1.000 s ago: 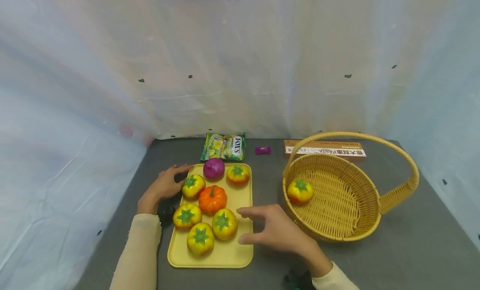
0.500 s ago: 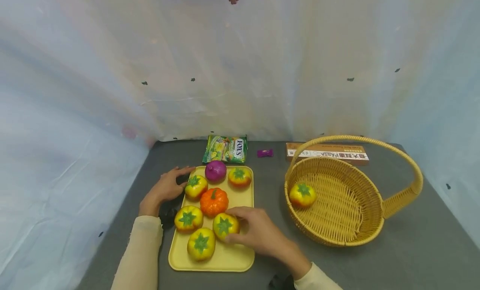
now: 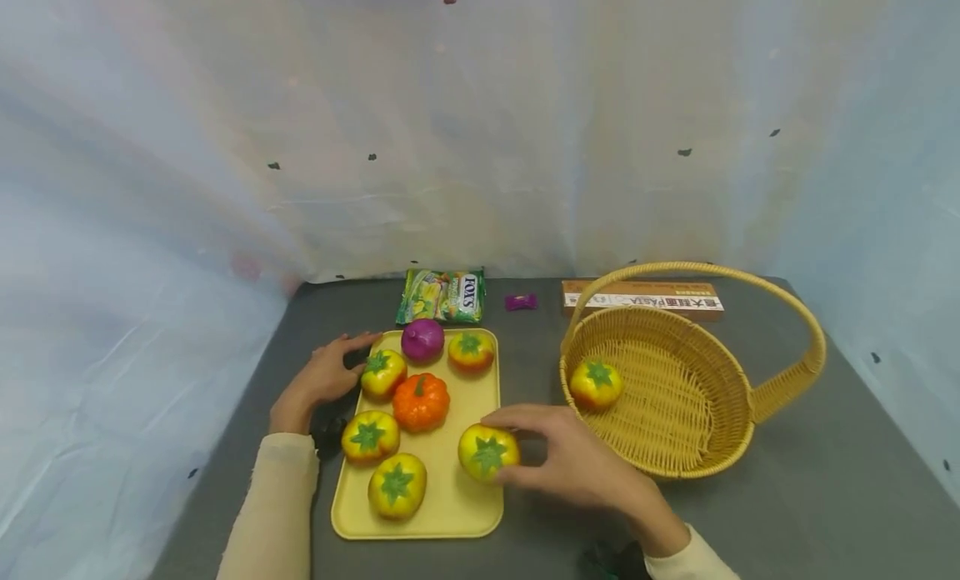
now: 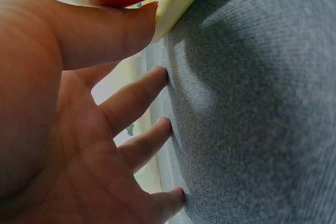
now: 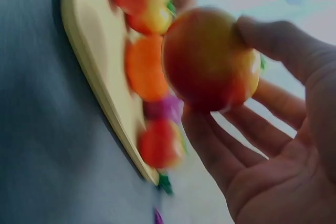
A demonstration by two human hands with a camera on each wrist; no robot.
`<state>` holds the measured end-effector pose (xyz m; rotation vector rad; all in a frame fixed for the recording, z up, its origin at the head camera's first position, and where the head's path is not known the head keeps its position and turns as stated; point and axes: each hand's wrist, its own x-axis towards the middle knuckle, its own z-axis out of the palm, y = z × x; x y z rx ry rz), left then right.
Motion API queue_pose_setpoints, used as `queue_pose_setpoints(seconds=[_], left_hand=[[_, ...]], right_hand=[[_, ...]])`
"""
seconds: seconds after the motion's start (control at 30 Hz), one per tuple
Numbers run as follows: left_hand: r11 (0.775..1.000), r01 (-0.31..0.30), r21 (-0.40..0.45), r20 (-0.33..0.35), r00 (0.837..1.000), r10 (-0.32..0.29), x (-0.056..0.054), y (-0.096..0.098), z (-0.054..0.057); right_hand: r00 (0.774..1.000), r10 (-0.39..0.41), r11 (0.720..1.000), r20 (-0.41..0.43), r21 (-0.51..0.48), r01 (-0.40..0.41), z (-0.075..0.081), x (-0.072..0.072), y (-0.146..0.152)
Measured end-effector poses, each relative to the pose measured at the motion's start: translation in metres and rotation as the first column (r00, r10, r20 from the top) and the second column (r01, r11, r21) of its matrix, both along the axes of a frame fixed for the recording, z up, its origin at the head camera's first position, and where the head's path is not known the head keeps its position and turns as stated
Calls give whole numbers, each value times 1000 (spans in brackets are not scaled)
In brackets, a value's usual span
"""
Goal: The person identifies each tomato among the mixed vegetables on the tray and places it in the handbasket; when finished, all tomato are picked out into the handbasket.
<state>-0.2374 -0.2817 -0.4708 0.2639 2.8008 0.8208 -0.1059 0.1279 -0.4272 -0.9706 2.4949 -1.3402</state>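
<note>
My right hand [image 3: 573, 459] pinches a yellow-red persimmon [image 3: 486, 453] with a green leafy top between thumb and fingers, above the right side of the yellow tray [image 3: 450, 526]. In the right wrist view the persimmon [image 5: 210, 61] hangs clear of the tray. At the tray's far left corner rests my left hand [image 3: 324, 376], its thumb at the rim and its other fingertips on the grey table in the left wrist view. Still on the tray are several more persimmons [image 3: 397, 486], an orange pumpkin [image 3: 421, 402] and a purple onion [image 3: 423, 341].
A wicker basket [image 3: 731, 455] with a tall handle stands right of the tray, one persimmon [image 3: 596, 384] inside. Behind lie a green FOX'S candy bag [image 3: 441, 297], a small purple wrapped candy [image 3: 521, 302] and a pasta box [image 3: 645, 299]. A pale curtain [image 3: 480, 147] encloses the table.
My right hand has reached left to a persimmon on the tray, taken hold of it, lifted it and moved right with it. The left hand has stayed at the tray's edge.
</note>
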Motion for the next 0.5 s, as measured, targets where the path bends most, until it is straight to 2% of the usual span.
queue_pose_setpoints(seconds=[0.13, 0.27, 0.4, 0.5], left_hand=[[1000, -3, 4, 6, 1000, 3, 1, 0, 2], [1000, -2, 2, 6, 1000, 2, 0, 0, 2], [1000, -3, -6, 2, 1000, 3, 0, 0, 2], [1000, -5, -14, 2, 1000, 5, 0, 1, 2]], right_hand=[[999, -6, 995, 35, -100, 10, 13, 7, 37], [995, -59, 986, 74, -151, 70, 23, 13, 76], [988, -137, 981, 66, -133, 145, 28, 17, 111], [974, -217, 973, 60, -71, 221, 28, 19, 132]])
